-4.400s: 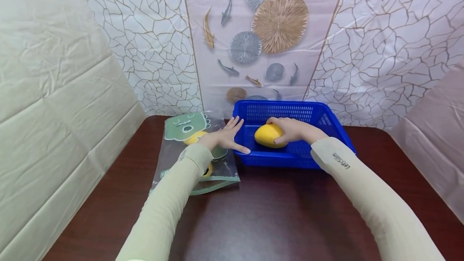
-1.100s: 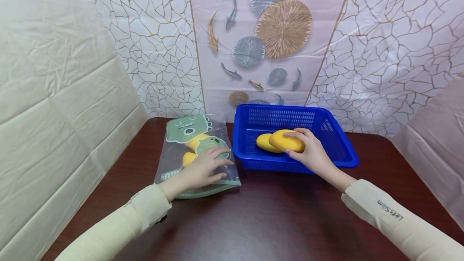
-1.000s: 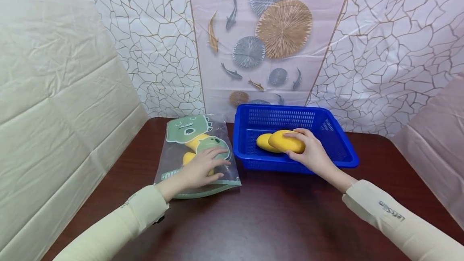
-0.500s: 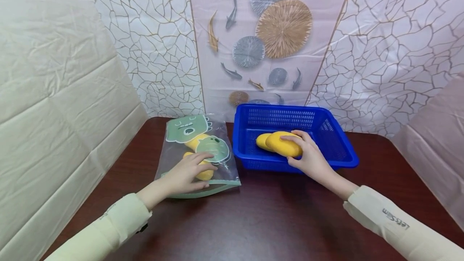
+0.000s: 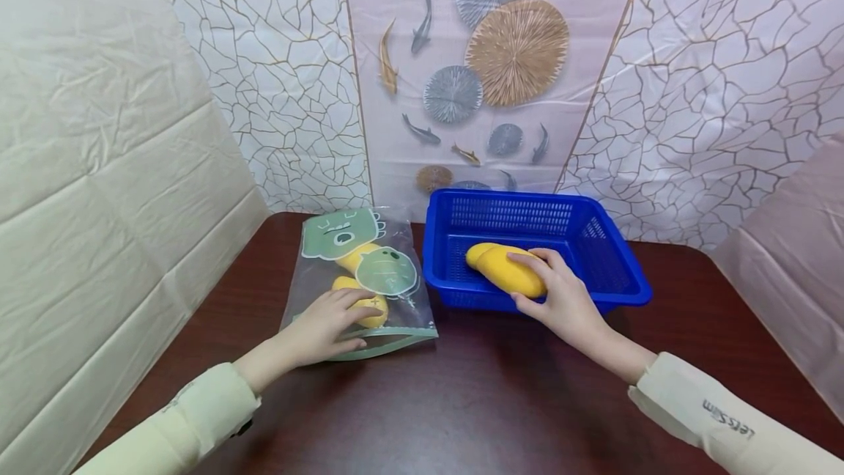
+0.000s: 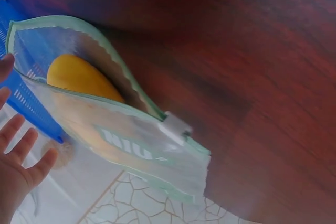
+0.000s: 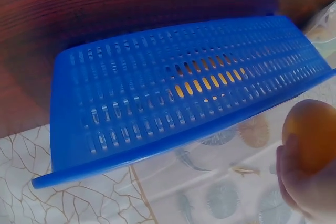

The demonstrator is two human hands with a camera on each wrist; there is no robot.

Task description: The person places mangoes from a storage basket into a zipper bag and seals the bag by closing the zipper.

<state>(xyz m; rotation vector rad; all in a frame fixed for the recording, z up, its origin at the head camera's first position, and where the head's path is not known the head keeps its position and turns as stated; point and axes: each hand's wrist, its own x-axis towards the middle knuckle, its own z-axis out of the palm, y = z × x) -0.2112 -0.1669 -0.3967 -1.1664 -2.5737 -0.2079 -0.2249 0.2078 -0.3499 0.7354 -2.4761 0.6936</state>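
Note:
My right hand [image 5: 563, 305] grips a yellow mango [image 5: 511, 271] above the front part of the blue basket [image 5: 537, 300]; a second mango [image 5: 476, 252] shows behind it in the basket. In the right wrist view the held mango [image 7: 311, 135] rises past the rim. My left hand [image 5: 316, 328], fingers spread, lies over the lower left part of a clear zip bag [image 5: 402, 317] printed with green cartoon figures. Yellow mangoes [image 5: 369, 311] are inside the bag. The left wrist view shows the bag's mouth gaping, with a mango [image 6: 81, 77] inside and my left hand [image 6: 18, 174] beside it.
Bag and basket stand side by side near the back of the dark brown table [image 5: 448, 402]. A patterned cloth [image 5: 455, 152] hangs right behind them, and pale cloth walls rise on both sides.
Over the last second my left hand has drawn back toward the lower left across the bag. My right hand has moved slightly nearer with its mango, which has tilted. Earlier, this hand was deeper in the basket.

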